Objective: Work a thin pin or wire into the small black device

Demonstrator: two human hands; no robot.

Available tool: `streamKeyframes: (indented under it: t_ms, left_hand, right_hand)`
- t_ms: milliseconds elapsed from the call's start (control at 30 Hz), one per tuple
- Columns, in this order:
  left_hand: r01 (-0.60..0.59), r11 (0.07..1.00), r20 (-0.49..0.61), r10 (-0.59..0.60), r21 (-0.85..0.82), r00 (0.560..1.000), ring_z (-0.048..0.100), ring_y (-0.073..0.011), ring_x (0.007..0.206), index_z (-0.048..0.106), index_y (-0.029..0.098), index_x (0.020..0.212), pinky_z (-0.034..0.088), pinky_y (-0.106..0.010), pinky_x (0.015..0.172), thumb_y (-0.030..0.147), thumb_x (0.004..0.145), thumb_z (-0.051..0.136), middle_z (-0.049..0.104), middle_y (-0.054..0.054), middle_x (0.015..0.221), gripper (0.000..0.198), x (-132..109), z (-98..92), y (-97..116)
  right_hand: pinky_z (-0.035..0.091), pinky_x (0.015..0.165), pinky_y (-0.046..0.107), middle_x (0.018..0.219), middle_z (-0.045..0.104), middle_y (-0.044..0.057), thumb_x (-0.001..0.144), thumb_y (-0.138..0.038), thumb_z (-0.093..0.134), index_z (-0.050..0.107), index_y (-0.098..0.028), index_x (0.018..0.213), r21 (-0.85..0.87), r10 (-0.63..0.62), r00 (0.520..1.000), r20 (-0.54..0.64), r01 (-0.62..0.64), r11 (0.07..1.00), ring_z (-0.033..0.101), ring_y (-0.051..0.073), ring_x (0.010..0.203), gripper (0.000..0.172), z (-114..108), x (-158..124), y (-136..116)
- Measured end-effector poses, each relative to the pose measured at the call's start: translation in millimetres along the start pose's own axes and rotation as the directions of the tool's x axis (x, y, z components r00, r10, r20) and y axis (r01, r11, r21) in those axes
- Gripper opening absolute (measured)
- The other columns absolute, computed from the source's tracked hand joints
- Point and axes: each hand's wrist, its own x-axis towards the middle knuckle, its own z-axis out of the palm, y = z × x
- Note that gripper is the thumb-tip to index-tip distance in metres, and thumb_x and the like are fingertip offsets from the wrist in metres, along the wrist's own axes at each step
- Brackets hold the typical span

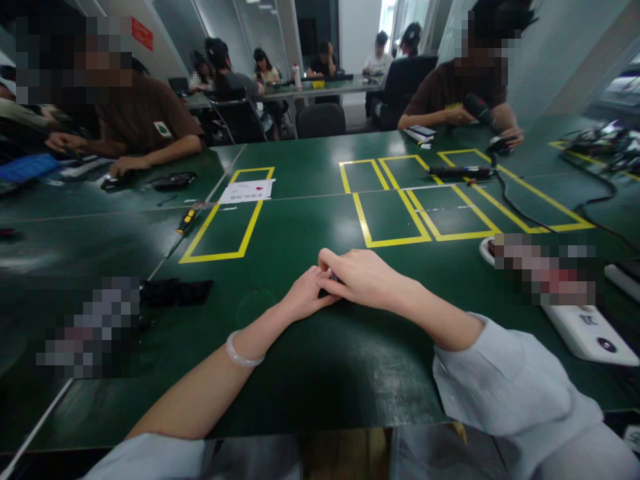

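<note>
My two hands meet at the middle of the dark green table (pixel 310 373). My right hand (pixel 363 277) lies over the fingertips of my left hand (pixel 306 300), its fingers curled together. Between them a small dark thing (pixel 334 276) barely shows; I cannot make out what it is. My left wrist carries a pale bangle (pixel 241 352). Both hands rest low on the tabletop, just in front of the yellow taped rectangles (pixel 395 217).
A screwdriver with a yellow-black handle (pixel 184 223) and a white paper sheet (pixel 247 191) lie at the left yellow frame. A black flat object (pixel 175 292) is left of my hands. A white power strip (pixel 590 333) and cables are right. Other people sit around the tables.
</note>
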Motion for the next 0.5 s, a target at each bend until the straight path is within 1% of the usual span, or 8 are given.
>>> streamKeyframes:
  t_ms: [100, 200, 300, 500]
  left_hand:
    - [0.008, 1.000, 0.003, -0.008, 0.008, 1.000, 0.058, -0.0289, 0.102, 0.058, 0.018, 0.106, 0.049, -0.044, 0.089, 0.043, 0.085, 0.061, 0.061, -0.009, 0.109, 0.032, 0.3, -0.2, 0.3]
    - [-0.004, 1.000, 0.004, 0.004, -0.001, 1.000, 0.057, -0.0292, 0.106, 0.057, 0.018, 0.108, 0.049, -0.044, 0.091, 0.041, 0.085, 0.062, 0.061, -0.009, 0.112, 0.032, 0.5, -0.1, 0.9]
    - [-0.004, 1.000, -0.003, 0.004, -0.004, 1.000, 0.056, -0.0295, 0.109, 0.056, 0.019, 0.111, 0.048, -0.044, 0.092, 0.040, 0.086, 0.061, 0.060, -0.009, 0.116, 0.034, 0.4, -0.1, 1.8]
    - [0.005, 1.000, 0.013, -0.005, 0.003, 1.000, 0.057, -0.0289, 0.104, 0.054, 0.018, 0.113, 0.049, -0.045, 0.090, 0.042, 0.086, 0.060, 0.061, -0.010, 0.113, 0.036, 0.6, -0.6, 1.3]
  right_hand:
    - [0.022, 0.054, 0.028, 0.077, 0.069, 0.004, 0.095, -0.029, 0.035, 0.050, -0.019, 0.107, -0.041, 0.006, 1.000, 0.018, -0.005, 0.999, 0.062, 0.018, 0.064, 0.021, 0.7, 1.0, -0.6]
    - [0.021, 0.054, 0.028, 0.078, 0.070, 0.004, 0.093, -0.022, 0.036, 0.049, -0.018, 0.111, -0.056, 0.003, 0.999, 0.037, -0.001, 0.998, 0.061, 0.018, 0.064, 0.023, 0.0, 1.7, -0.8]
    - [0.022, 0.054, 0.028, 0.079, 0.070, 0.005, 0.091, -0.021, 0.037, 0.048, -0.018, 0.113, -0.042, 0.002, 0.999, 0.047, 0.000, 0.999, 0.061, 0.017, 0.064, 0.025, -2.2, 1.9, -1.2]
    - [0.022, 0.054, 0.028, 0.079, 0.070, 0.005, 0.091, -0.022, 0.036, 0.047, -0.018, 0.111, -0.032, 0.014, 0.999, 0.050, -0.012, 0.999, 0.060, 0.017, 0.063, 0.023, -2.8, 1.1, -0.5]
